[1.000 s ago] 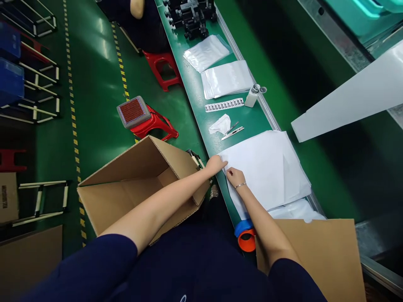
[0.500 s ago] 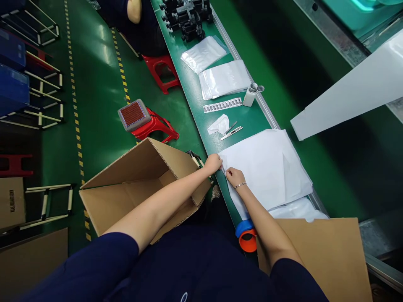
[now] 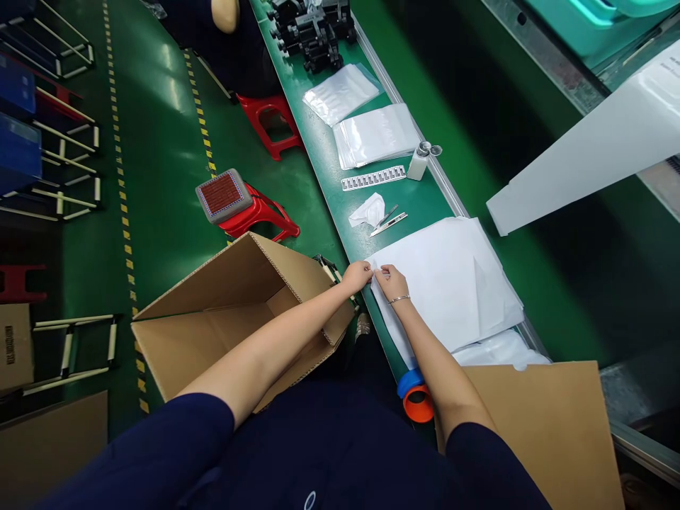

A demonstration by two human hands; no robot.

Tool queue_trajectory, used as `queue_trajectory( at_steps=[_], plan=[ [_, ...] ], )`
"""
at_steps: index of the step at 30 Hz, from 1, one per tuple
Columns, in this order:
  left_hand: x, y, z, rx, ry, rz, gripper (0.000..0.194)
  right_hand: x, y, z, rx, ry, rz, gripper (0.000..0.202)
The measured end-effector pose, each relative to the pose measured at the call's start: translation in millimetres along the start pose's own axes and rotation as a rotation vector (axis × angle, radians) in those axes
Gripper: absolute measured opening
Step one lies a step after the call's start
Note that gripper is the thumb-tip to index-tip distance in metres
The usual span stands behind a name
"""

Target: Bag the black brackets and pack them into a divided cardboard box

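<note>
While the left hand point(image 3: 358, 276) closes its fingers on the near-left corner of a pile of white sheets point(image 3: 440, 283), the right hand point(image 3: 392, 282) sits just beside it, thumb and finger pinched together at that same corner; whether sheet material lies between those fingertips cannot be told. A thin bracelet point(image 3: 399, 299) circles the right wrist. The pile lies flat across the green workbench point(image 3: 425, 202), from its left edge, by the person's body, to the metal rail point(image 3: 450, 188) along its right edge. Some clear plastic point(image 3: 502, 350) shows from beneath its lower side.

Just beyond the pile, toward the left edge, are a crumpled white cloth point(image 3: 368, 210) and slim tools point(image 3: 389, 224). Farther along, a patterned strip point(image 3: 373, 178) reaches almost to a small bottle point(image 3: 418, 164) beside the rail. Two stacks of clear bags point(image 3: 376, 137) follow, then a cluster of black parts point(image 3: 313, 35) at the far end.

Below the right forearm, a blue ring point(image 3: 409, 382) and an orange ring point(image 3: 417, 418) touch at the left edge, with a cardboard sheet point(image 3: 542, 425) to their right. An open cardboard box point(image 3: 297, 265) stands beside the workbench's left edge, under the left forearm.
</note>
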State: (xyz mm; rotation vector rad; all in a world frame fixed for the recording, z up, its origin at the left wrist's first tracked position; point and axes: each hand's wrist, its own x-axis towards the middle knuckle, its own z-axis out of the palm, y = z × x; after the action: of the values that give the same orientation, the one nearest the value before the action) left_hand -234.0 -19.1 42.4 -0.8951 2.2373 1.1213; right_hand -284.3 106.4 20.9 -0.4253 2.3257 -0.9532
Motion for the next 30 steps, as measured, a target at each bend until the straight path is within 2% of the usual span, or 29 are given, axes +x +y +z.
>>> queue_trajectory(
  at_steps=[5, 11, 15, 20, 23, 25, 28, 30],
  plan=[
    [-0.9, -0.4, 1.7, -0.018, 0.000, 0.026, 0.028, 5.6, -9.0, 2.9, 0.032, 0.066, 0.033, 0.011],
    [0.3, -4.8, 2.5, -0.034, 0.007, 0.007, 0.030, -8.2, -8.5, -20.2, 0.127, 0.194, 0.040, 0.017],
    [2.9, -8.8, 1.6, -0.061, -0.003, 0.000, 0.031, -35.1, -7.5, -58.1, 0.196, 0.341, 0.028, 0.023],
    [-4.5, 1.2, -7.1, -0.102, 0.028, 0.033, 0.033, -82.6, -9.1, -134.6, 0.256, 0.564, -0.002, 0.033],
    [-28.1, 14.0, -22.6, -0.144, 0.109, 0.128, 0.042, -113.1, -26.6, -175.7, 0.381, 0.729, -0.062, 0.030],
    [-55.0, 18.1, -38.3, -0.191, 0.125, 0.243, 0.044, -132.3, -50.4, -189.9, 0.534, 0.735, -0.167, 0.027],
    [-108.7, 5.3, -66.1, -0.265, 0.102, 0.390, 0.030, -156.1, -104.0, -184.0, 0.706, 0.532, -0.356, 0.024],
    [-149.1, -19.2, -83.0, -0.319, 0.132, 0.428, 0.023, -166.4, -148.1, -159.4, 0.738, 0.296, -0.437, 0.022]
  ],
)
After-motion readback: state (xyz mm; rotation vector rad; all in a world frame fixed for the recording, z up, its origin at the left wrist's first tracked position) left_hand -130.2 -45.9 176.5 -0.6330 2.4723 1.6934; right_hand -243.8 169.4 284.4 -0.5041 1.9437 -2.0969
